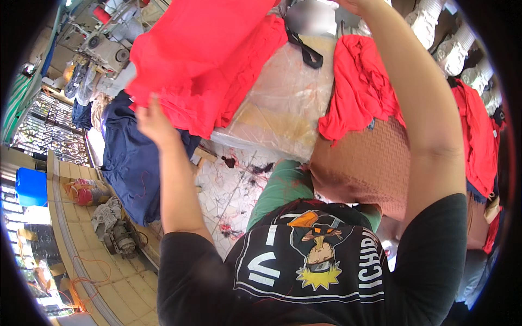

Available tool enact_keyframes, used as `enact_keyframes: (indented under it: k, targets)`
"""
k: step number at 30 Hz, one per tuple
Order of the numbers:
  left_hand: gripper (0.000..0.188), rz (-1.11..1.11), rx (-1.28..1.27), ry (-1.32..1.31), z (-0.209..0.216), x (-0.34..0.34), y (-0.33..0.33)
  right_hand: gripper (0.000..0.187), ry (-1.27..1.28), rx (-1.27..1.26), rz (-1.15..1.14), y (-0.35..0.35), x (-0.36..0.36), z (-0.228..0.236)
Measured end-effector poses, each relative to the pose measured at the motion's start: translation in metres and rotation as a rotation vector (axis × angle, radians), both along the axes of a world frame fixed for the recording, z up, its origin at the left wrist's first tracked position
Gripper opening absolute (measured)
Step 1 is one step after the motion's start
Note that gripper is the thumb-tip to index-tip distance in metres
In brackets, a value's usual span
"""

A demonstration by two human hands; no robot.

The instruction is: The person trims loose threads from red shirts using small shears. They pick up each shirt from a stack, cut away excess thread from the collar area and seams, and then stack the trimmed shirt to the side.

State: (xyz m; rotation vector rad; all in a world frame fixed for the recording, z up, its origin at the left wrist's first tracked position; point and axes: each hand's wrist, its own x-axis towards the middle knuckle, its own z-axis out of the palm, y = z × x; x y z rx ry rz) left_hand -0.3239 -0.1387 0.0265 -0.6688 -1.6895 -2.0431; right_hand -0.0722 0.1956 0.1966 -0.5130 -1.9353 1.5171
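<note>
A wide piece of red cloth [190,41] spreads out at the upper left, over more red fabric. At its lower left edge is my left hand [154,120], fingers closed on the cloth's border and partly hidden by it. My right arm reaches up past the right side. Only part of my right hand [354,5] shows at the top edge, its fingers cut off, so what it holds is hidden. Beneath the red cloth stands a plastic-wrapped pale slab [283,103], with a black strap [304,50] lying across its upper part.
Crumpled red fabric [361,87] lies on a brown textured cover [361,168] at right. Dark blue cloth [130,157] hangs below my left hand. A sewing machine [109,54] stands at far left. Thread scraps litter the tiled floor [217,185]. A motor [122,242] sits on the tan tiled ledge [100,271].
</note>
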Motion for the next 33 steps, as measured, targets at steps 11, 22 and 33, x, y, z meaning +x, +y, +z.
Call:
enact_keyframes:
  k: [11,22,33]
  targets:
    - [0.049,-0.115,-0.471,0.447,-0.079,0.170,0.107,0.029,-0.913,0.837,-0.448,-0.034,0.346,-0.002]
    - [0.060,-0.877,-0.727,0.826,-0.065,0.374,0.240,0.047,-1.139,0.590,-1.157,-0.091,0.497,-0.246]
    - [0.012,-1.152,-0.324,0.556,0.022,0.410,0.364,0.039,-1.022,0.583,-1.453,-0.100,0.496,-0.298]
